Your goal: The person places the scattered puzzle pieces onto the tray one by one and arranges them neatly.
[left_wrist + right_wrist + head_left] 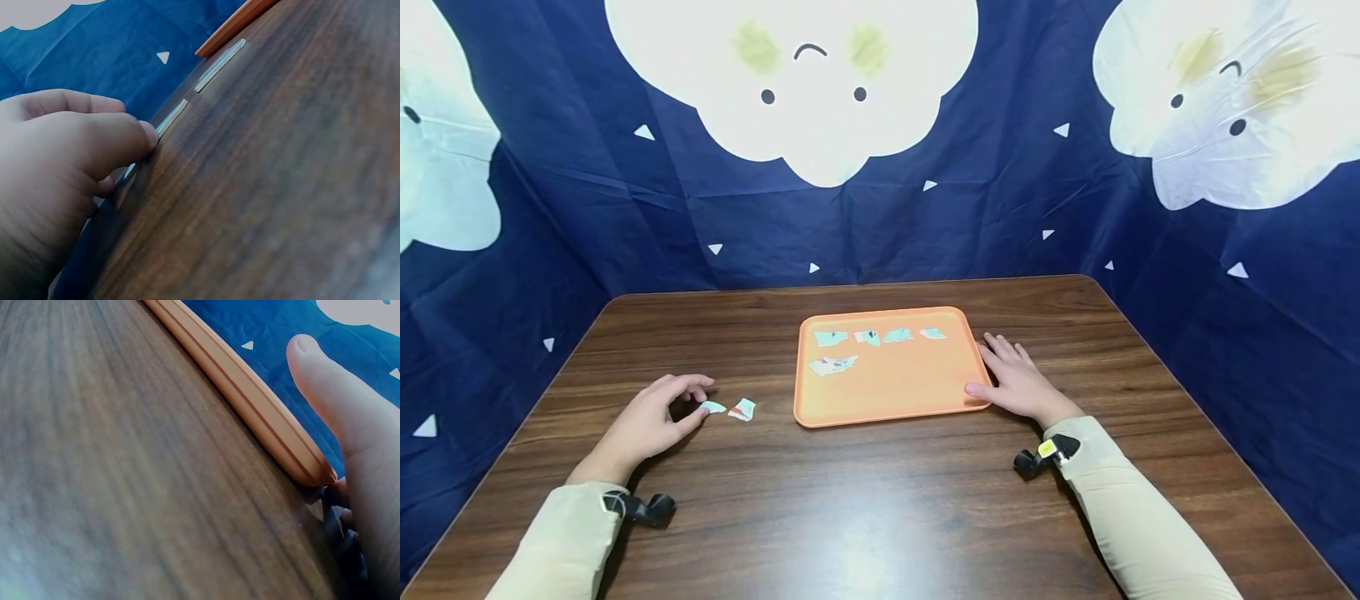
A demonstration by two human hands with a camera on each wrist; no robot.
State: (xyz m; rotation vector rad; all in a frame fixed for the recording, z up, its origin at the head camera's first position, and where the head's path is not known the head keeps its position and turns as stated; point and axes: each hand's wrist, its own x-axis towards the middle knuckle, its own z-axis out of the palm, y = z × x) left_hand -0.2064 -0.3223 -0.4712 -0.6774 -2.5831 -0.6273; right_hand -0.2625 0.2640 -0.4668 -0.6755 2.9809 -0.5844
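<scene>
My left hand (651,421) is at the left of the table, its thumb and curled fingers pinching a thin, jagged, light-blue puzzle piece (712,407). Part of that piece is hidden behind the thumb in the left wrist view. Just right of it lies a second piece (742,409) with a red patch. An orange tray (887,404) sits mid-table, bearing several similar pieces in its upper half. At the tray's right side rests my right hand (1018,383), fingers spread along the outer edge and thumb (319,381) over the rim.
The brown wooden table (850,500) is bounded behind and at both sides by a dark blue curtain (880,225) with white clouds and triangles. A small black wrist camera (651,510) sticks out from the left sleeve, another (1037,458) from the right.
</scene>
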